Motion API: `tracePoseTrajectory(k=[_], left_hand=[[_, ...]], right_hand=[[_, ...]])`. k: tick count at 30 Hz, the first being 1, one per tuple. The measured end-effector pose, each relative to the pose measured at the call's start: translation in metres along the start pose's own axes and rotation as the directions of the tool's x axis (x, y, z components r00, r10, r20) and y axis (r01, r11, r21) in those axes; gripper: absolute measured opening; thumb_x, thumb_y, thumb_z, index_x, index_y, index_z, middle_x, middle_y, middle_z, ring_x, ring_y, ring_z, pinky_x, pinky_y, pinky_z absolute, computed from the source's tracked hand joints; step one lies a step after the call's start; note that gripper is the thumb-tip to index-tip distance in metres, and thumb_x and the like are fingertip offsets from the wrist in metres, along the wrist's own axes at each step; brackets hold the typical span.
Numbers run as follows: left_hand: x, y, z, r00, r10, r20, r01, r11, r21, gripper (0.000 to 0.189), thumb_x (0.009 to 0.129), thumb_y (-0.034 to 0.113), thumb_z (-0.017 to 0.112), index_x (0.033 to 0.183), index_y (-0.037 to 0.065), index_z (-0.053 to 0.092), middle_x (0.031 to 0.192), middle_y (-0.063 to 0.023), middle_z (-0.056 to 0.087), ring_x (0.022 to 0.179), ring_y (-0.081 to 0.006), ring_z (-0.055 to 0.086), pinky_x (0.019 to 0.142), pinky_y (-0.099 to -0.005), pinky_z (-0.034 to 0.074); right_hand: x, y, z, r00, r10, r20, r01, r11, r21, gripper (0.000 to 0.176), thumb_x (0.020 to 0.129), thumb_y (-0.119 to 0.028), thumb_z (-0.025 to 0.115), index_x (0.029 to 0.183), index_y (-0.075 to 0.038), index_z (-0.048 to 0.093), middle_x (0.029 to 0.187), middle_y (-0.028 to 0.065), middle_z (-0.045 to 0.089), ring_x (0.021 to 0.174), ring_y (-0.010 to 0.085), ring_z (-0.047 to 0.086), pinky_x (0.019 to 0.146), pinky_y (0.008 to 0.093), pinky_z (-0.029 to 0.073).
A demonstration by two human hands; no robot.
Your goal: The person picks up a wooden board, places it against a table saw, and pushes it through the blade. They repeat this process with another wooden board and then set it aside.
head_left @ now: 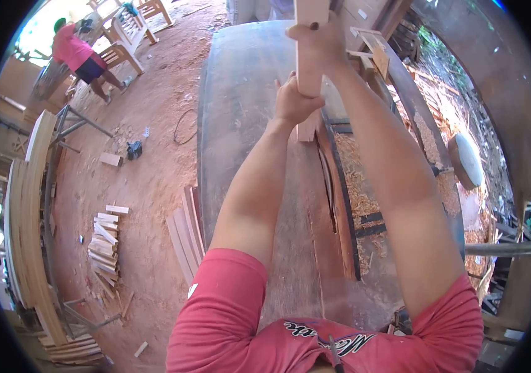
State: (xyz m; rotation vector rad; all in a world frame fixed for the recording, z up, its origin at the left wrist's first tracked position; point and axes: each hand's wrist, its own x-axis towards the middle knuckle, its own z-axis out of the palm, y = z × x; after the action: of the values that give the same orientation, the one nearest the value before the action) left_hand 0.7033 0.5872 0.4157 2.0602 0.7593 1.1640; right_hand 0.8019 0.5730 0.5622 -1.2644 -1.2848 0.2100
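Standing piece: wooden slat, set on end on the saw table, near the far end of the blade slot.
Left hand: closed around its lower part, apparently to steady the base.
Right hand: wrapped higher up, holding it vertical.

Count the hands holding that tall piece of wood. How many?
2. The left hand grips the wood piece lower down, above the table. The right hand holds it higher up. The far-off person is too small to show any hands.
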Motion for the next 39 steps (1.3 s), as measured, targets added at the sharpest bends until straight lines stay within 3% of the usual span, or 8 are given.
tracePoseTrajectory(k=[12, 14, 20, 24, 26, 31, 36, 39], left_hand=[[-0.268, 0.069, -0.261, 0.841, -0.415, -0.347, 0.413, 0.907, -0.083, 0.04, 0.065, 0.013, 0.08, 0.101, 0.0, 0.069, 0.085, -0.0101, 0.071, 0.078, -0.0175, 0.068, 0.069, -0.0354, 0.054], [-0.353, 0.08, -0.294, 0.784, -0.461, -0.415, 0.483, 0.874, -0.059, 0.038, 0.063, 0.014, 0.081, 0.096, -0.001, 0.07, 0.083, -0.0138, 0.072, 0.074, -0.0227, 0.069, 0.065, -0.0368, 0.053], [-0.639, 0.166, -0.336, 0.549, -0.692, -0.469, 0.822, 0.549, 0.152, 0.041, 0.062, 0.018, 0.083, 0.097, -0.001, 0.072, 0.086, -0.0249, 0.071, 0.078, -0.034, 0.072, 0.07, -0.0419, 0.056], [-0.746, 0.229, -0.339, 0.288, -0.904, -0.317, 0.957, 0.259, 0.13, 0.049, 0.059, 0.028, 0.086, 0.096, -0.002, 0.072, 0.091, -0.027, 0.072, 0.086, -0.0377, 0.073, 0.072, -0.0442, 0.057], [-0.766, 0.257, -0.334, -0.057, -0.973, -0.222, 0.99, -0.025, -0.14, 0.056, 0.06, 0.036, 0.085, 0.097, -0.003, 0.072, 0.094, -0.0273, 0.073, 0.091, -0.0378, 0.074, 0.076, -0.0453, 0.058], [-0.809, 0.26, -0.329, -0.126, -0.99, -0.067, 0.982, -0.134, 0.135, 0.063, 0.061, 0.041, 0.085, 0.103, -0.005, 0.073, 0.098, -0.0279, 0.073, 0.096, -0.0398, 0.073, 0.083, -0.0443, 0.059], [-0.83, 0.207, -0.329, -0.053, -0.987, 0.15, 0.984, -0.077, -0.161, 0.063, 0.059, 0.034, 0.087, 0.102, -0.01, 0.074, 0.092, -0.0266, 0.075, 0.086, -0.0344, 0.076, 0.077, -0.0404, 0.06], [-0.819, 0.138, -0.334, -0.007, -0.991, 0.135, 0.981, -0.033, -0.194, 0.058, 0.058, 0.03, 0.087, 0.098, -0.011, 0.074, 0.089, -0.0236, 0.076, 0.081, -0.0295, 0.075, 0.072, -0.04, 0.06]], right_hand=[[-0.189, -0.202, 0.175, 0.949, -0.054, 0.312, -0.085, 0.906, 0.415, 0.029, 0.076, -0.013, 0.079, 0.063, -0.006, 0.054, 0.06, -0.0036, 0.051, 0.053, 0.01, 0.047, 0.05, 0.0288, 0.039], [-0.249, -0.233, 0.191, 0.753, 0.225, 0.619, -0.52, 0.78, 0.348, 0.031, 0.076, -0.021, 0.087, 0.092, -0.001, 0.069, 0.08, 0.0022, 0.066, 0.072, 0.0116, 0.065, 0.065, 0.0292, 0.052], [-0.501, -0.256, 0.249, 0.312, 0.518, 0.797, -0.948, 0.228, 0.223, 0.021, 0.078, -0.012, 0.08, 0.094, -0.004, 0.069, 0.077, 0.003, 0.063, 0.067, 0.0138, 0.06, 0.058, 0.032, 0.048], [-0.642, -0.245, 0.262, -0.083, 0.669, 0.738, -0.997, -0.047, -0.069, 0.015, 0.077, -0.009, 0.077, 0.09, -0.005, 0.069, 0.079, 0.0031, 0.064, 0.071, 0.0157, 0.062, 0.06, 0.0332, 0.048], [-0.704, -0.234, 0.267, -0.203, 0.727, 0.656, -0.978, -0.121, -0.169, 0.015, 0.077, -0.009, 0.076, 0.09, -0.006, 0.069, 0.08, 0.0039, 0.064, 0.074, 0.0164, 0.063, 0.06, 0.0332, 0.048], [-0.784, -0.235, 0.255, -0.386, 0.787, 0.481, -0.918, -0.279, -0.28, 0.013, 0.083, -0.009, 0.073, 0.094, -0.003, 0.069, 0.089, 0.009, 0.066, 0.082, 0.0205, 0.066, 0.074, 0.0352, 0.054], [-0.78, -0.224, 0.244, -0.376, 0.817, 0.437, -0.922, -0.281, -0.268, 0.02, 0.092, -0.017, 0.069, 0.107, -0.006, 0.063, 0.086, 0.0061, 0.062, 0.076, 0.0225, 0.065, 0.07, 0.0431, 0.057], [-0.722, -0.225, 0.22, -0.243, 0.724, 0.646, -0.735, 0.297, -0.61, 0.047, 0.093, -0.029, 0.07, 0.131, -0.004, 0.059, 0.111, 0.0088, 0.067, 0.099, 0.0205, 0.066, 0.081, 0.0371, 0.054]])
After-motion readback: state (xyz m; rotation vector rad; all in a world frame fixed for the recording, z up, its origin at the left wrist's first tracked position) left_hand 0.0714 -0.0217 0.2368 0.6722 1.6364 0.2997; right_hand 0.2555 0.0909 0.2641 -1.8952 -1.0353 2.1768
